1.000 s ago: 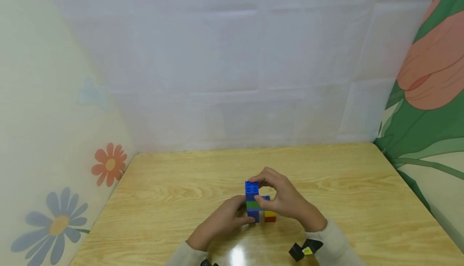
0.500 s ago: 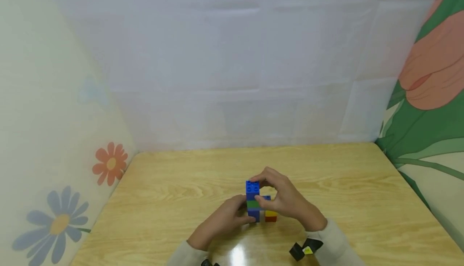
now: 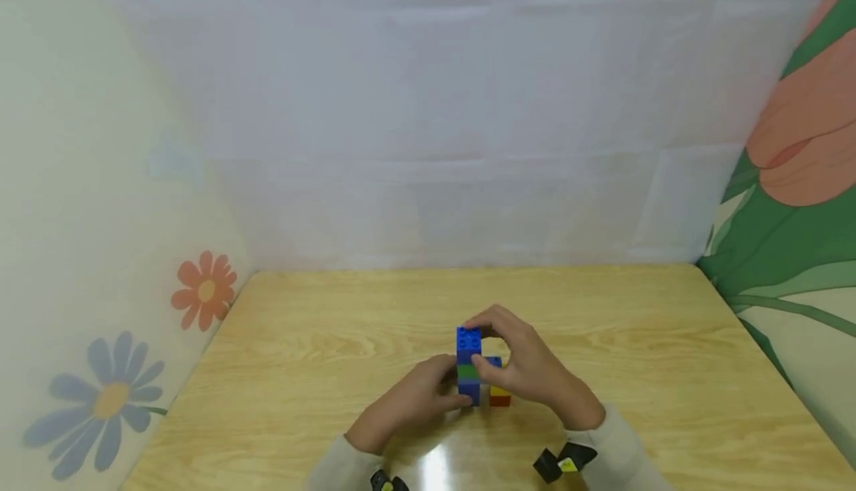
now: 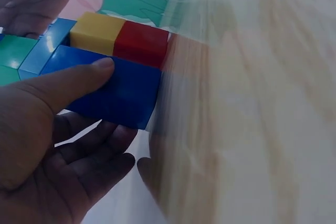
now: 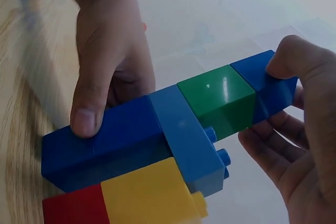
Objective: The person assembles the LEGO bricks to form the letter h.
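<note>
A stack of toy building bricks stands in front of me, with both hands on it. At its foot is a dark blue brick [image 5: 115, 129], held by my left hand [image 3: 421, 394] with the thumb on one face and fingers behind. Above that lies a lighter blue brick [image 5: 191, 135] that sticks out to the right, then a green brick [image 5: 218, 93]. My right hand [image 3: 528, 365] pinches the blue top brick [image 3: 469, 342], whose studs face up. Beside the stack, a yellow brick [image 5: 147, 192] sits on a red brick [image 3: 499, 401], partly behind my right hand in the head view.
The bricks stand on a wood-grain table [image 3: 321, 327]. A white sheet [image 3: 428, 142] hangs behind it. Flower-painted panels [image 3: 110, 402] flank the table on both sides. A black wrist device [image 3: 565, 461] sits at my right sleeve.
The head view has shifted slightly. Both hands keep the same hold on the stack, and the bricks stand in the same arrangement.
</note>
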A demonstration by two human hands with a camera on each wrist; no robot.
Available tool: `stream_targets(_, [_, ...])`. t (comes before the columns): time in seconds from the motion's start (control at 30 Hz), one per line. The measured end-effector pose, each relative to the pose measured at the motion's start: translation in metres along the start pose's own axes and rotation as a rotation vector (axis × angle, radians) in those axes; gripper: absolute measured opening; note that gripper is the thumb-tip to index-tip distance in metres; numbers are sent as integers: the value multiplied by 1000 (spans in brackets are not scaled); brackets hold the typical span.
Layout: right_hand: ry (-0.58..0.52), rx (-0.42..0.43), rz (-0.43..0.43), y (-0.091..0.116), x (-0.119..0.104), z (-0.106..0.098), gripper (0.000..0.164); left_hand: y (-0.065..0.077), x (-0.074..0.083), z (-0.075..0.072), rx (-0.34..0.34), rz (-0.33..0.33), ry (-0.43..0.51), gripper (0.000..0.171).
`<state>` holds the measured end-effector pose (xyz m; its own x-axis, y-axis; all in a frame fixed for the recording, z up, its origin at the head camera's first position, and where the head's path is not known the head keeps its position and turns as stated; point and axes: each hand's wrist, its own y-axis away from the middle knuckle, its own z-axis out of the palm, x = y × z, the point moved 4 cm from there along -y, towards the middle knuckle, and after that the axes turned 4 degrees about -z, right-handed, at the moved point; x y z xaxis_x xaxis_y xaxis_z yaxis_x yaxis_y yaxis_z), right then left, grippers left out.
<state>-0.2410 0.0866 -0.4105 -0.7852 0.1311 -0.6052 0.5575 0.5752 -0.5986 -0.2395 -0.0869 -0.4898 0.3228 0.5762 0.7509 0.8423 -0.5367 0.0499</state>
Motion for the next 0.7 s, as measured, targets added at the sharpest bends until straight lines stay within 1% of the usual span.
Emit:
stream_targets(0.1, [56,-30,2,-1,-4,-3,41,3,5,-1,-18,27,-7,52])
stream_targets(0.17, [96,-46,-5,-1,-7,-7,41,6,8,-3,-13,33,-37,57])
stream_targets(0.3, [147,-66,-23,-1,-13,-12,40,12,15,-11,30,8,-89,67])
stream_targets(0.37, [155,-73,-33,-1,-15,-13,40,17,19,-15,46,-6,-93,73])
stream_targets(0.47, [167,-75,-48,0,-18,-13,42,24,24,-19,53,-4,-89,77])
stream_targets(0.57, [197,-53,-49,2,-20,-19,42,31,29,-23,73,0,-114,77])
stream_targets(0.7, [244,-10,-5,12,-19,-30,41,43,33,-30,95,-24,-154,69])
